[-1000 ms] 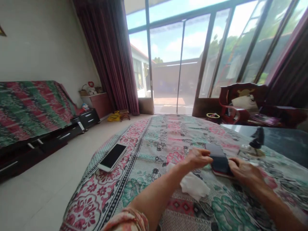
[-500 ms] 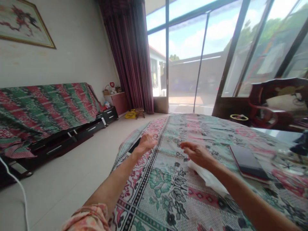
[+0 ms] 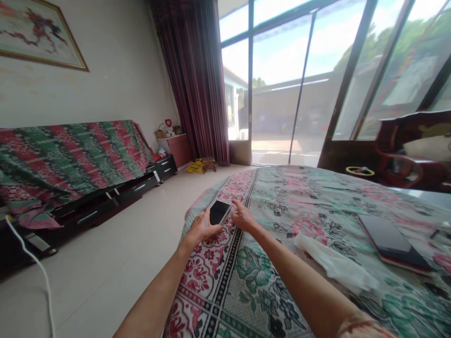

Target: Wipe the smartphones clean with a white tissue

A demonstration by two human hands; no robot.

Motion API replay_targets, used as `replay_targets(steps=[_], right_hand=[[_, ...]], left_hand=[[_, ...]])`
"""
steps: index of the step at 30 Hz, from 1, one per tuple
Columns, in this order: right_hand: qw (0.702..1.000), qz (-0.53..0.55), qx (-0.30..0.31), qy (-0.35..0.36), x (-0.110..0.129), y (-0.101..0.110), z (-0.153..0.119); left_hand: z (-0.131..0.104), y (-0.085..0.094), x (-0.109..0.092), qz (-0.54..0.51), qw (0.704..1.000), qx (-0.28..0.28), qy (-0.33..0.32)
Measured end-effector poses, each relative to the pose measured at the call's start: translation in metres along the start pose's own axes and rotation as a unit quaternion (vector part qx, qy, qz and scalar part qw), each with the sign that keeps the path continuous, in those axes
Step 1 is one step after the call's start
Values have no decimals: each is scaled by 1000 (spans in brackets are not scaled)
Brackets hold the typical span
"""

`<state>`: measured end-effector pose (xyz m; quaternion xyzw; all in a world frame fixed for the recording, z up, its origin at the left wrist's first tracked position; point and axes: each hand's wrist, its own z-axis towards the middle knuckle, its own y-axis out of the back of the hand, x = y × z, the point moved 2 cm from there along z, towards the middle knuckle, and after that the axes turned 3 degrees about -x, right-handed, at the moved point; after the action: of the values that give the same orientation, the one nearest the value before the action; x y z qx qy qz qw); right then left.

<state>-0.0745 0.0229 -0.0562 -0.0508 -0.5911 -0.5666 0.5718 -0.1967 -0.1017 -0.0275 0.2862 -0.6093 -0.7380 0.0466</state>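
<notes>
The white smartphone with a black screen (image 3: pixel 220 212) is at the left border of the table's floral cloth in pink, green and grey (image 3: pixel 278 206); whether it touches the cloth cannot be told. The left hand (image 3: pixel 202 228) grips its near left part, thumb along the near edge and fingers at the left side. The right hand (image 3: pixel 243 218) is at the phone's right edge, its fingers bent and the index finger reaching toward the far corner; whether it touches the phone, or pinches it, cannot be told.

To the right of the right forearm, a crumpled white tissue (image 3: pixel 334 263) lies on the cloth. Farther right rests a dark, flat rectangular object with a red edge (image 3: pixel 394 244), and near the picture's right edge is a blurred, clear object (image 3: pixel 442 234).

Beyond the table, a yellow bag (image 3: pixel 195 166) sits on the pale tiled floor (image 3: pixel 116 263) beside a small brown stool (image 3: pixel 209 165). A purple-red curtain (image 3: pixel 195 84) hangs behind them. At left, a red-and-green striped cloth (image 3: pixel 77 155) covers the top of a long black cabinet (image 3: pixel 105 202).
</notes>
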Motion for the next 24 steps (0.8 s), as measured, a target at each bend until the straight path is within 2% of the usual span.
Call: replay_targets(steps=[7, 10, 13, 16, 18, 20, 24], right_hand=[[999, -31, -16, 4, 2, -5, 5], [999, -30, -38, 9, 9, -2, 3], [997, -25, -68, 6, 20, 11, 1], [995, -29, -95, -3, 21, 40, -5], [993, -40, -112, -17, 11, 69, -15], [989, -56, -131, -44, -8, 104, -29], [976, -82, -167, -112, -58, 168, -67]], left_hand=[[-4, -6, -7, 33, 998, -55, -19], [-4, 0, -12, 49, 996, -64, -28], [-6, 11, -22, 77, 994, -76, -31], [-6, 18, -46, 84, 992, -85, -43], [-6, 13, -72, 55, 992, -79, -78], [-6, 0, -105, 15, 990, -61, -130], [-2, -38, -174, -17, 981, -13, -192]])
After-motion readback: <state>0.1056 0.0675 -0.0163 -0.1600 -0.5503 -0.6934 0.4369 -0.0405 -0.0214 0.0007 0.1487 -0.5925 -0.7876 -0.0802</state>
